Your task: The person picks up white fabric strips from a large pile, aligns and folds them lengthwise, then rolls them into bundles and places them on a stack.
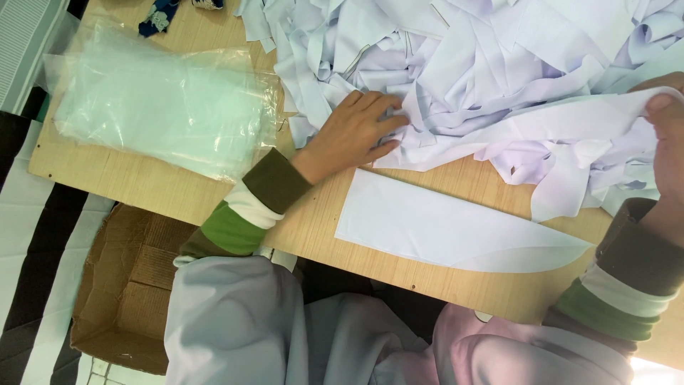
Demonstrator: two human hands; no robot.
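- Wood-grain desk (427,278) — pale, it runs across the whole view and carries everything the person works on.
- White fabric heap (484,64) fills the upper right of the desk, a tangle of cut strips and panels.
- Clear plastic bags (157,114) lie in a loose stack at the upper left, well apart from the heap's middle but near its left fringe.
- Brown cardboard box (121,299) sits open below the desk's left edge, on the floor.
- Flat white fabric piece (442,228) — long, with one curved edge — lies alone on the bare desk just below the heap, between the two hands.
- Long white strip (556,121) stretches from hand to hand along the heap's lower edge.
- Left hand (353,135) lies spread, palm down, pressing the strip's left end at the heap's edge.
- Right hand (666,142), partly cut off by the frame, is closed on the strip's right end, thumb on top.
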